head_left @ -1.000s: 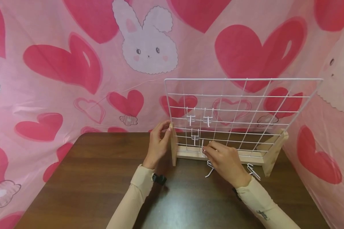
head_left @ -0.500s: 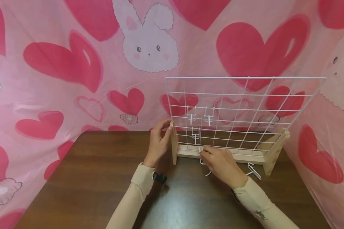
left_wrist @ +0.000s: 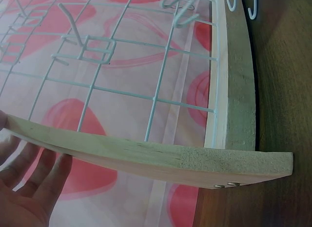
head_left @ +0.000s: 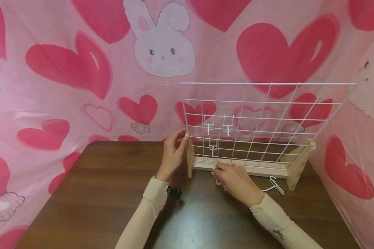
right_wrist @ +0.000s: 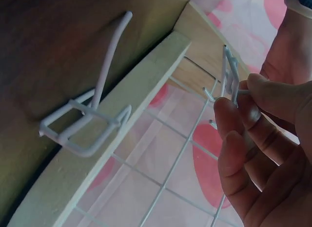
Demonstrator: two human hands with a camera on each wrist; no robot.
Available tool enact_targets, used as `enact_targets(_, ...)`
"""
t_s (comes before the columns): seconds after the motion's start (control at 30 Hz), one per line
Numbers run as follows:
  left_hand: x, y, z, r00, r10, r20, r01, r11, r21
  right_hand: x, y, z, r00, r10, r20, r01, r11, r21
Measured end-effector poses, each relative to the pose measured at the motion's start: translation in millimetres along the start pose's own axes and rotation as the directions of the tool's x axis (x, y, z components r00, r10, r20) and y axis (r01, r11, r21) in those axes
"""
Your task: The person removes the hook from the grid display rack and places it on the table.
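My left hand (head_left: 171, 152) grips the wooden side panel (head_left: 189, 157) of a wire grid stand, thumb on its front edge and fingers behind. My right hand (head_left: 235, 180) pinches a white wire hook (right_wrist: 230, 73) low in front of the grid (head_left: 261, 103), near its left end. In the right wrist view the hook's frame stands between thumb and fingertips. On the grid's left part hang several white hooks: an upper left one (head_left: 208, 128), an upper right one (head_left: 228, 128) and a lower one (head_left: 213, 148).
One loose white hook (head_left: 276, 186) lies on the dark wooden table (head_left: 112, 193), right of my right hand. Another loose hook (right_wrist: 87, 124) shows beside the base bar in the right wrist view. A pink heart-patterned cloth (head_left: 112, 69) hangs behind the stand.
My right hand has moved slightly left and down with the hook, which has turned and now hangs lower before the grid. The left hand keeps its grip on the side panel.
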State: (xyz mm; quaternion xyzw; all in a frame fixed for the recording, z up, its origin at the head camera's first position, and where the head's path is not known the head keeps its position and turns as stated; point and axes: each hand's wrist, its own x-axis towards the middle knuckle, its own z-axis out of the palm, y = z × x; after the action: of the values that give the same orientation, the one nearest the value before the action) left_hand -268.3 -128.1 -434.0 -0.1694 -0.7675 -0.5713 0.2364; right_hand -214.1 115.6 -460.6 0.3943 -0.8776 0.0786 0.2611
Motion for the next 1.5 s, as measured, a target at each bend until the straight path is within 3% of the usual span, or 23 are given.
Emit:
enact_targets(0.2, 0.8, -0.4, -0.3, 1.0, 0.008, 0.003, -0.008, 1.0, 0.009, -0.2, -2.4, 4.7, 1.0, -0.019, 0.016, 0.019, 1.0, 0.001)
enact_targets(0.5, -0.7, 0.5, -0.4, 1.0, 0.006, 0.003, -0.006, 1.0, 0.012, 0.2, -5.4, 12.7, 0.994, -0.006, 0.109, 0.007, 1.0, -0.009)
enact_targets(1.1, -2.8, 0.0, 1.0, 1.0, 0.003, 0.0, -0.003, 1.0, 0.014, -3.8, -7.7, 29.4, 0.989, 0.013, 0.148, -0.007, 0.999, -0.043)
enact_targets(1.5, -1.7, 0.9, 0.2, 1.0, 0.007, 0.003, -0.007, 1.0, 0.03, -0.4, -8.3, 37.4, 0.992, 0.019, 0.125, -0.012, 0.999, -0.05)
